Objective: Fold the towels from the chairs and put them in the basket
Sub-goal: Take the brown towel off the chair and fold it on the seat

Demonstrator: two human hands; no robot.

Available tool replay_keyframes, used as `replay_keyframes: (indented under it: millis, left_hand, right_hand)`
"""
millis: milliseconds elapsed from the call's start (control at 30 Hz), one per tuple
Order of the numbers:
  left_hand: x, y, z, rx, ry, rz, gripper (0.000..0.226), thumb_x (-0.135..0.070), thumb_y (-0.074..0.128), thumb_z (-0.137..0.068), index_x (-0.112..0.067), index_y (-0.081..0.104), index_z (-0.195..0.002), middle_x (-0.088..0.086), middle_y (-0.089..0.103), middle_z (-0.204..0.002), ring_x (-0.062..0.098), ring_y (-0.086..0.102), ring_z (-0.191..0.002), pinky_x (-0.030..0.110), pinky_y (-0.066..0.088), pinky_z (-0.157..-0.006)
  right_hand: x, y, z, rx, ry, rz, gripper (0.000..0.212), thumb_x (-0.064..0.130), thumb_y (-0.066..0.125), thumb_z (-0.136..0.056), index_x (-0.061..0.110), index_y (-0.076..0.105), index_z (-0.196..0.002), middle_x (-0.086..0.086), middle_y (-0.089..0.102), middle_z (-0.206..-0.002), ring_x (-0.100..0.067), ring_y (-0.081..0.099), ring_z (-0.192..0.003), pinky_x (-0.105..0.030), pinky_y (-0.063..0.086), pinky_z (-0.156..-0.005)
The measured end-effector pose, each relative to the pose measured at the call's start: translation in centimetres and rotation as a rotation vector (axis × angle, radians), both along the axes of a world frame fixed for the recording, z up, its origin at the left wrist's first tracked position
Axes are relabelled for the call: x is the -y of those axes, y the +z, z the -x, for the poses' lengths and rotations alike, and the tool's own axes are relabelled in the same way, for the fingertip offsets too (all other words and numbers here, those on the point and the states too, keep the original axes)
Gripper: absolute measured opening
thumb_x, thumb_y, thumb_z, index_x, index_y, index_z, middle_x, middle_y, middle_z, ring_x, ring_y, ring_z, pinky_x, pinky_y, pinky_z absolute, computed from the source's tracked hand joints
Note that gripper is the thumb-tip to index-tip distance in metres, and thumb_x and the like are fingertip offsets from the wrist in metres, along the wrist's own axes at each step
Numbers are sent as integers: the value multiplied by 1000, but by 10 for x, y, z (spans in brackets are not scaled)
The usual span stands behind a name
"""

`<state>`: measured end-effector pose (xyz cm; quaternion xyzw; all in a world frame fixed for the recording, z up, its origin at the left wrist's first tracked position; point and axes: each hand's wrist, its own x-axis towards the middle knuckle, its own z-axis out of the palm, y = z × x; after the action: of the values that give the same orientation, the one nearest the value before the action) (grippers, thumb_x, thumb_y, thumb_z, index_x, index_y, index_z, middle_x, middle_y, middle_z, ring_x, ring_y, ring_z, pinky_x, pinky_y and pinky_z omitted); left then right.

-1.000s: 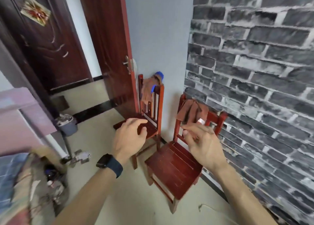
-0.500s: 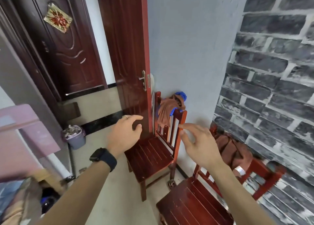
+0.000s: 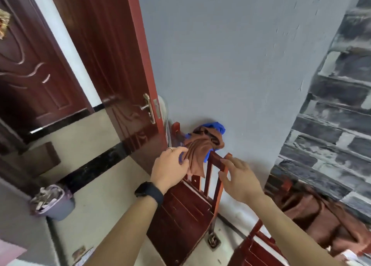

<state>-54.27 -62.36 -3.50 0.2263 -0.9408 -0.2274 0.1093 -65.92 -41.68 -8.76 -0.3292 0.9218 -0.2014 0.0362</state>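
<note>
Towel pickup at the chair by the door; nothing folded yet; basket not in view.
Brown towel [image 3: 200, 153] hangs bunched over the top rail [image 3: 217, 161] of the chair [image 3: 180, 215] beside the door [image 3: 112, 65], a blue towel [image 3: 215, 126] tangled under it; left hand [image 3: 170, 165] grip closed on the brown towel's hanging edge, thumb and fingers pinching; right hand [image 3: 239, 177] grip open, fingers spread just beside the rail, holding nothing; second brown towel [image 3: 313, 215] lies on the other chair [image 3: 259, 251]. Risks, as judged: a one-handed pull could drag the blue towel down to the floor [image 3: 112, 195]; cloth could snag on the rail post; a hard tug could tip the chair.
</note>
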Motion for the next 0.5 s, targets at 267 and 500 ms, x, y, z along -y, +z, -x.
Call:
replay_keyframes:
  millis: [267, 500]
  left_hand:
    - [90, -67, 162, 125, -393, 231, 60, -39, 55, -93, -32, 32, -148, 4, 47, -144, 29, 50, -126, 45, 49, -94]
    - [95, -98, 247, 92, -619, 629, 40, -26, 59, -93, -31, 53, -132, 7, 52, -127, 30, 55, -109, 43, 49, -80]
  right_hand:
    - [81, -83, 63, 144, -217, -393, 82, 48, 33, -102, 13, -15, -158, -1, -27, -165, -18, -24, -151, -50, 3, -125]
    - [97, -110, 52, 127, -372, -373, 94, 40, 47, -96, 19, -23, -156, 6, -43, -157, -13, -40, -143, -47, -1, -124]
